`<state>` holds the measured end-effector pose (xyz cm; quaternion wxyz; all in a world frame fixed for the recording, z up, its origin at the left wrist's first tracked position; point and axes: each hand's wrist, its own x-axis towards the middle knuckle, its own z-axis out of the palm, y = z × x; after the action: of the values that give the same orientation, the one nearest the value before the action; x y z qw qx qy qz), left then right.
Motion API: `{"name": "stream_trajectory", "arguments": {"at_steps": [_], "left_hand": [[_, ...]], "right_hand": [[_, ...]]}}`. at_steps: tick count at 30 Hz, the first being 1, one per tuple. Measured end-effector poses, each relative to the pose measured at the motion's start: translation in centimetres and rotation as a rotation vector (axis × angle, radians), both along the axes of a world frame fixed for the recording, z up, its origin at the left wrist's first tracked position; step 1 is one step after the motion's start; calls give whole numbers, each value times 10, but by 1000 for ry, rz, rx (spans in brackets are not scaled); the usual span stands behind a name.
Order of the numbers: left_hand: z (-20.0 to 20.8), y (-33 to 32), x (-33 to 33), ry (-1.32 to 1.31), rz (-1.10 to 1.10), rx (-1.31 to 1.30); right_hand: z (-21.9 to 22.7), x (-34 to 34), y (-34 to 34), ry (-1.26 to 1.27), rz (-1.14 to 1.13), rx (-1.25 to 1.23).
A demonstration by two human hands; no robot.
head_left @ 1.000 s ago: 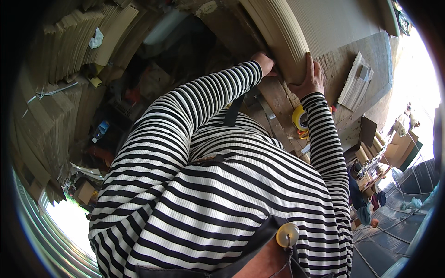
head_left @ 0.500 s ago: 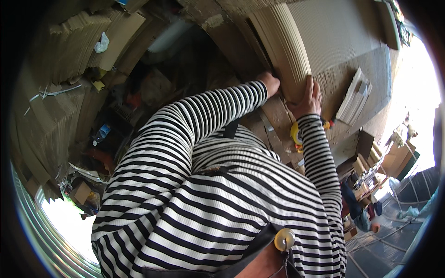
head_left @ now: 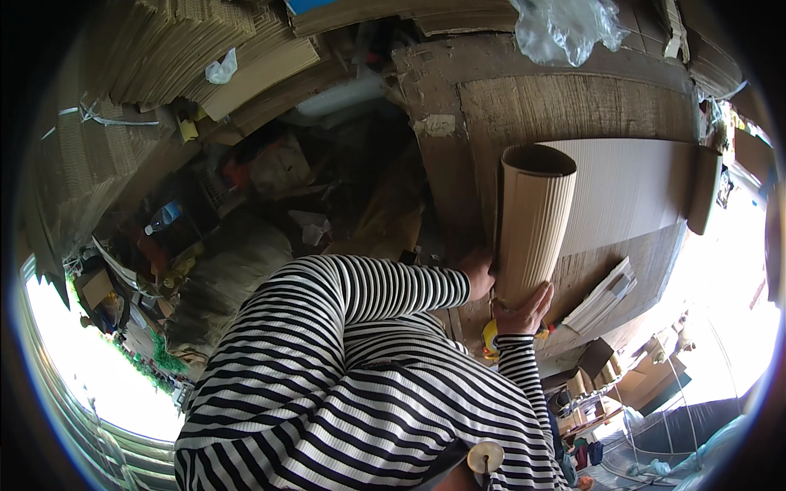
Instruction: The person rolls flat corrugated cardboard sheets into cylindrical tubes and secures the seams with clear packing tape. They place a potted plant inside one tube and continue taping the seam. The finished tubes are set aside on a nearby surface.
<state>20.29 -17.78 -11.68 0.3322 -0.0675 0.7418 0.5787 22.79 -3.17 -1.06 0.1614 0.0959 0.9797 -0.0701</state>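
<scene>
A sheet of corrugated cardboard lies partly rolled into a tan tube, and this cardboard roll point(head_left: 536, 217) shows its round open far end. From its right side the flat part of the sheet point(head_left: 626, 192) runs off across a worn wooden table point(head_left: 573, 102). My left hand point(head_left: 479, 274) is closed at the roll's left side near its close end, its fingertips partly hidden. Around the roll's near end my right hand point(head_left: 524, 309) is wrapped, fingers on its right side. A yellow tape roll point(head_left: 490, 337) sits just by my right wrist.
Flattened cardboard strips point(head_left: 602, 296) lie on the table to the right. Clear plastic film point(head_left: 569, 31) hangs over the far edge. Stacked cardboard point(head_left: 164, 53) rises at the far left, above a dark cluttered space with a plastic bottle point(head_left: 162, 218).
The view has shifted, so the table and hands sit lower in it. The cardboard now shows as a rounder tube with its far end visible; both hands stay at its near end.
</scene>
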Motion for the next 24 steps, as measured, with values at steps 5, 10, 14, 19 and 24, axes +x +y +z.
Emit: {"name": "stream_trajectory", "arguments": {"at_steps": [5,10,14,19,24], "left_hand": [[21,-8,-17,-94,5,-19],[30,-20,-35,-300,-32,22],[22,-20,-32,-333,25,50],[-6,-7,-15,-298,35,23],[44,-28,-63,-357,-126,-77]], "right_hand": [[-3,-2,-1,58,68,-4],[1,-11,-11,125,117,-23],[6,-16,-19,118,114,-2],[12,-24,-29,132,104,55],[6,-20,-20,161,104,128]]}}
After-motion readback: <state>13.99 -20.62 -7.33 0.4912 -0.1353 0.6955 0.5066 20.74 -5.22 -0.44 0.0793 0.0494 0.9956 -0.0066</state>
